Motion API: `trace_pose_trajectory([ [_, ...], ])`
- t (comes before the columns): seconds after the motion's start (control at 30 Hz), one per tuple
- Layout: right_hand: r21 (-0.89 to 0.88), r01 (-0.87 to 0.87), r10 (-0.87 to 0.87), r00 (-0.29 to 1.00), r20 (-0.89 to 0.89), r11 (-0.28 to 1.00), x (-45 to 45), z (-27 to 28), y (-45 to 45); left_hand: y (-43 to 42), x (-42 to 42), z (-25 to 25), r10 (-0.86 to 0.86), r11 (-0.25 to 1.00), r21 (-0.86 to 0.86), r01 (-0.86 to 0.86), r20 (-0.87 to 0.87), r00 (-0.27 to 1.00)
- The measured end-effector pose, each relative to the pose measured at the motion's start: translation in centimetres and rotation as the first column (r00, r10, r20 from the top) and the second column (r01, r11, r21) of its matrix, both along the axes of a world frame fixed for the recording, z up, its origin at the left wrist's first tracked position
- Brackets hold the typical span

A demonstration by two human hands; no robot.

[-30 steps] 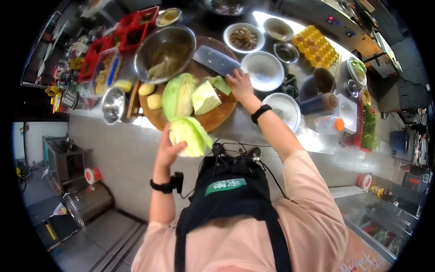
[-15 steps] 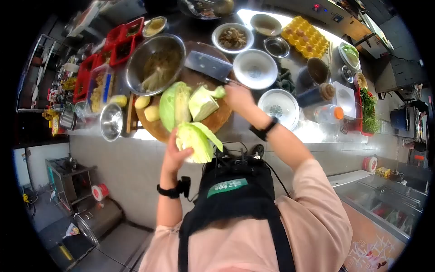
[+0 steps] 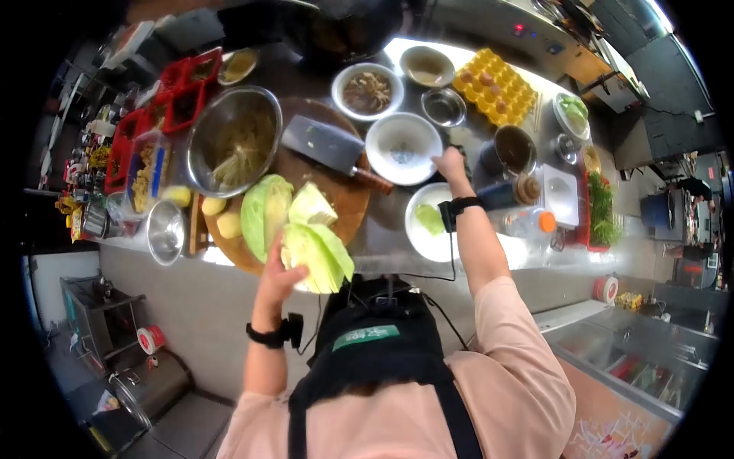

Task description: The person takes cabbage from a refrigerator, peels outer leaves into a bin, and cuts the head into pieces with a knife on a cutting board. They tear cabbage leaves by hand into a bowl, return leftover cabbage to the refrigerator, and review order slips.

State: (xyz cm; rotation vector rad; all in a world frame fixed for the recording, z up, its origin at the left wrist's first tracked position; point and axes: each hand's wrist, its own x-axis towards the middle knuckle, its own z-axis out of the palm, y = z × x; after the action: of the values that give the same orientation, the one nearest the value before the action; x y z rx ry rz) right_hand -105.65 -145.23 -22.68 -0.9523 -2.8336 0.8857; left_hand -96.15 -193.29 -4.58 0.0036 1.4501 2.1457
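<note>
My left hand [image 3: 280, 274] is wrapped round a pale green cabbage piece [image 3: 319, 256] at the near edge of the round wooden board [image 3: 353, 205]. My right hand [image 3: 452, 165] is closed at the right rim of a white bowl [image 3: 404, 149]. Below that bowl, a second white bowl [image 3: 417, 239] holds a green leaf piece [image 3: 430, 219]. On the board lie a large cabbage piece [image 3: 260, 213], a smaller cut piece [image 3: 312, 203], peeled yellowish vegetables [image 3: 228, 225] and a cleaver [image 3: 323, 143], its wooden handle pointing right.
A steel bowl [image 3: 200, 145] overlaps the board's left side, with a smaller one [image 3: 166, 232] beside it. Behind stand a bowl of sliced food [image 3: 368, 92] and a yellow egg tray [image 3: 495, 88]. An orange-capped bottle [image 3: 527, 222] and a red basket of greens [image 3: 604, 214] are right.
My right hand has left the board and moved right to the bowl's rim. The leaf it held now lies in the lower white bowl. My left hand still holds the cabbage piece.
</note>
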Motion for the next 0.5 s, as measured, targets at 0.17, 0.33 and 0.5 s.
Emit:
trace_pose_trajectory([
  [0.17, -0.359, 0.040, -0.054, 0.998, -0.030, 0.933, -1.7, -1.9, 0.2, 0.5, -0.6, 0.0, 0.069, 0.997, -0.022, -0.069, 0.022, 0.997],
  [0.33, 0.088, -0.010, 0.027, 0.980, -0.198, 0.996, -1.3, 1.5, -1.4, 0.3, -1.6, -0.4, 0.108, 0.994, 0.002, -0.109, 0.057, 0.992],
  [0.5, 0.019, -0.099, 0.100, 0.953, -0.284, 0.995, -1.6, 8.3, -1.5, -0.1, -1.9, -2.0, 0.080, 0.997, -0.024, -0.079, 0.032, 0.996],
])
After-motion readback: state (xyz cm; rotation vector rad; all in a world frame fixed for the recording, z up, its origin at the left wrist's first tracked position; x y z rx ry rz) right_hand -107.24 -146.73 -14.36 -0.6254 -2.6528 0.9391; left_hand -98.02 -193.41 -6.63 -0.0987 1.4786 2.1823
